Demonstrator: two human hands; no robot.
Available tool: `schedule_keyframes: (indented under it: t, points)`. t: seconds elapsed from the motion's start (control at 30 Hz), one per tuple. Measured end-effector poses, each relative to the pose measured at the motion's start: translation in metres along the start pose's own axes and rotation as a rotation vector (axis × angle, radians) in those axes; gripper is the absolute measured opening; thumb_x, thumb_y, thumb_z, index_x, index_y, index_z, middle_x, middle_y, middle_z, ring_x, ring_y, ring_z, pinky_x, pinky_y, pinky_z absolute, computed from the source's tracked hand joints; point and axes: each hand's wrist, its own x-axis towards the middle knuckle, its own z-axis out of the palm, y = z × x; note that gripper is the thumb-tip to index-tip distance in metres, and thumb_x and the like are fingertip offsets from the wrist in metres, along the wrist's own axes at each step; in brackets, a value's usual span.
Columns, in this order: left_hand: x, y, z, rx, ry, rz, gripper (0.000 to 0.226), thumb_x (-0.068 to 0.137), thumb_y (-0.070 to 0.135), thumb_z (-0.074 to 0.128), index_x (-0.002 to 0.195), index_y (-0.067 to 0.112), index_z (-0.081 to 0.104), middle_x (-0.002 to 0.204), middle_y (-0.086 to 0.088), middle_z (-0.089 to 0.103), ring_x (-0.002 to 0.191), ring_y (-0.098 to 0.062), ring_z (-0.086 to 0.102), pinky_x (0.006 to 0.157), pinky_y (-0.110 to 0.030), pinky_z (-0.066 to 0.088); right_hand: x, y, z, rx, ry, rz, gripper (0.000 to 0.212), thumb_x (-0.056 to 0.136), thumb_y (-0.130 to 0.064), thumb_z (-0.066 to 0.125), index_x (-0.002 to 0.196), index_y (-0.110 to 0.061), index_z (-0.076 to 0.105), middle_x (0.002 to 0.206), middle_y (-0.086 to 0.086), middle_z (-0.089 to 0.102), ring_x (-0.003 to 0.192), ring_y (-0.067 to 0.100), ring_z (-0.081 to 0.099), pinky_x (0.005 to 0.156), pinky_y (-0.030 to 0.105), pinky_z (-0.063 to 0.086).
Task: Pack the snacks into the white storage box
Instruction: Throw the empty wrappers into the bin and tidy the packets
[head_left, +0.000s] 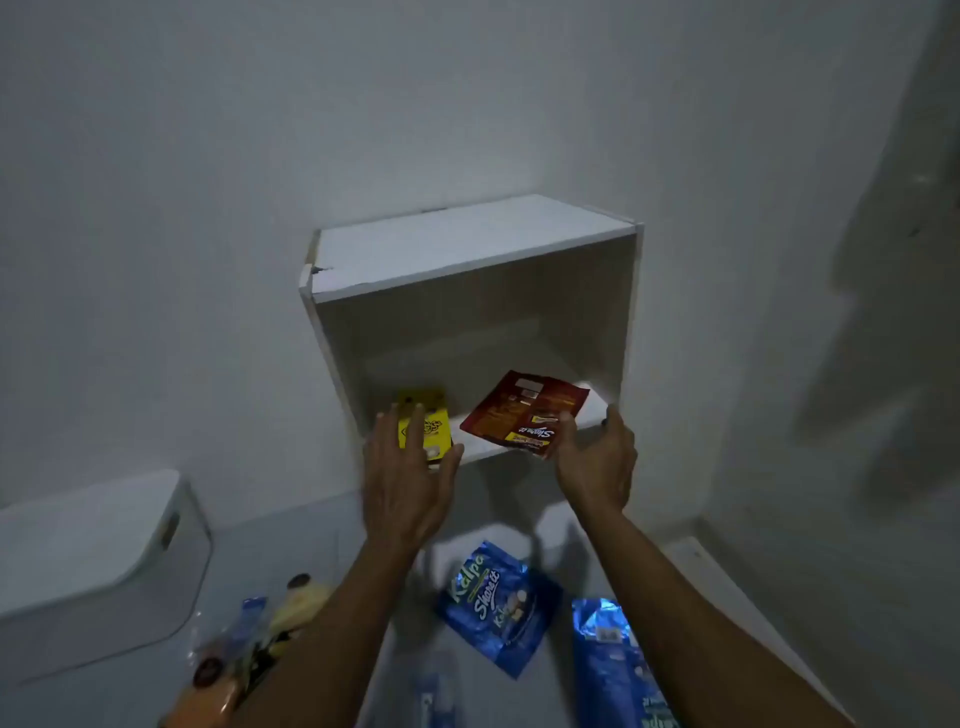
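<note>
Near floor, left: blurred heap of snack packs (244, 649), orange, yellow and clear wrappers, details unreadable.
Near floor, centre: narrow blue packet (434, 686), blurred, lying flat between the two forearms.
Near floor, right: blue foil bag (613, 670), partly hidden behind the right forearm.
Floor, a little farther: blue Kalpa pouch (496, 605), flat, tilted, below the cabinet and between the arms.
Left side: lidded white storage box (98, 556), slot handle in its end wall, lid on, standing against the wall, well apart from both hands.
Left hand (408, 475): fingers straight and spread, laid over the yellow packet (423, 423); thumb at the packet's lower right edge; no curl seen, so flat contact rather than a grip.
Yellow packet: on the left part of the cabinet's bottom board, near its front edge, partly covered by fingers.
Right hand (597, 460): fingers relaxed and apart, thumb touching the near edge of the brown packet (524, 413), another fingertip up at the cabinet's right front corner; firm hold on the packet cannot be told.
Brown packet: tilted, resting on the bottom board, right of the yellow one, near corner overhanging the front edge.
Farther: open-fronted white cabinet (467, 249), chipped at its top left front corner, set against the white wall (208, 156).
</note>
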Motion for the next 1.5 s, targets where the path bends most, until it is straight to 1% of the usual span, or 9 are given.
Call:
schedule_keyframes:
  t: [0.13,0.37,0.47,0.63,0.8,1.0,1.23,1.3,1.5]
  points:
    - [0.013,-0.01,0.037,0.023,-0.044,-0.141,0.07,0.087,0.061,0.049,0.143,0.02,0.042,0.152,-0.017,0.033,0.14,-0.037,0.029,0.113,-0.052,0.03,0.007,0.015,0.028,0.029,0.015,0.149,0.071,0.089,-0.054,0.06,0.144,-0.012,0.042,0.14,0.017,0.05,0.13,0.036,0.046,0.103,0.051,0.044]
    - [0.02,-0.025,0.083,0.098,-0.069,-0.223,0.057,0.087,0.06,0.053,0.133,0.026,0.056,0.149,-0.015,0.039,0.134,-0.041,0.035,0.107,-0.052,0.036,0.011,0.017,0.075,0.186,0.05,0.364,0.048,0.088,-0.05,0.065,0.111,-0.009,0.067,0.103,0.014,0.068,0.097,0.033,0.064,0.075,0.032,0.043]
    - [0.022,-0.026,0.093,0.051,0.0,-0.231,0.049,0.088,0.052,0.058,0.127,0.024,0.063,0.143,-0.014,0.045,0.129,-0.04,0.04,0.102,-0.051,0.04,0.012,0.015,0.09,0.261,0.097,0.423,0.038,0.088,-0.046,0.068,0.11,-0.015,0.07,0.1,0.01,0.072,0.093,0.03,0.066,0.078,0.036,0.05]
    - [0.027,-0.032,0.099,-0.046,0.085,-0.22,0.036,0.087,0.042,0.059,0.116,0.025,0.07,0.136,-0.01,0.053,0.125,-0.038,0.043,0.096,-0.051,0.045,0.013,0.008,0.096,0.403,0.179,0.507,0.028,0.088,-0.028,0.073,0.11,-0.011,0.073,0.094,0.008,0.071,0.087,0.025,0.064,0.081,0.038,0.053]
    - [0.03,-0.034,0.087,-0.161,0.22,-0.181,0.027,0.084,0.035,0.062,0.105,0.023,0.075,0.123,-0.01,0.061,0.117,-0.037,0.05,0.093,-0.048,0.045,0.01,-0.004,0.07,0.443,0.261,0.389,0.025,0.092,-0.024,0.068,0.113,-0.011,0.073,0.09,0.004,0.068,0.086,0.019,0.061,0.076,0.025,0.042]
    - [0.027,-0.024,0.062,-0.36,0.296,-0.156,0.026,0.088,0.034,0.063,0.106,0.02,0.075,0.116,-0.01,0.061,0.113,-0.037,0.052,0.093,-0.045,0.043,-0.003,-0.011,0.027,0.351,0.348,0.135,0.023,0.093,-0.028,0.065,0.11,-0.015,0.075,0.087,0.001,0.073,0.078,0.013,0.065,0.075,0.027,0.052]
    - [-0.014,0.023,0.042,-0.67,0.267,-0.154,0.022,0.09,0.029,0.067,0.11,0.022,0.073,0.12,-0.003,0.057,0.116,-0.027,0.048,0.088,-0.043,0.05,-0.036,0.013,-0.047,0.181,0.459,-0.072,0.025,0.095,-0.034,0.061,0.109,-0.019,0.074,0.095,-0.004,0.073,0.084,0.008,0.068,0.074,0.024,0.055]
    - [-0.033,0.043,0.036,-0.705,0.246,-0.123,0.022,0.09,0.027,0.067,0.109,0.018,0.074,0.118,-0.006,0.058,0.115,-0.028,0.05,0.091,-0.036,0.047,-0.045,0.027,-0.076,0.143,0.493,-0.076,0.024,0.095,-0.035,0.061,0.108,-0.019,0.074,0.096,-0.002,0.073,0.085,0.009,0.068,0.074,0.025,0.056]
    - [-0.1,0.114,0.041,-0.778,0.113,-0.08,0.019,0.089,0.03,0.068,0.104,0.021,0.075,0.115,-0.002,0.059,0.11,-0.028,0.054,0.08,-0.046,0.052,-0.077,0.083,-0.177,0.086,0.612,-0.009,0.023,0.095,-0.033,0.062,0.103,-0.017,0.075,0.091,0.001,0.074,0.078,0.012,0.067,0.066,0.016,0.051]
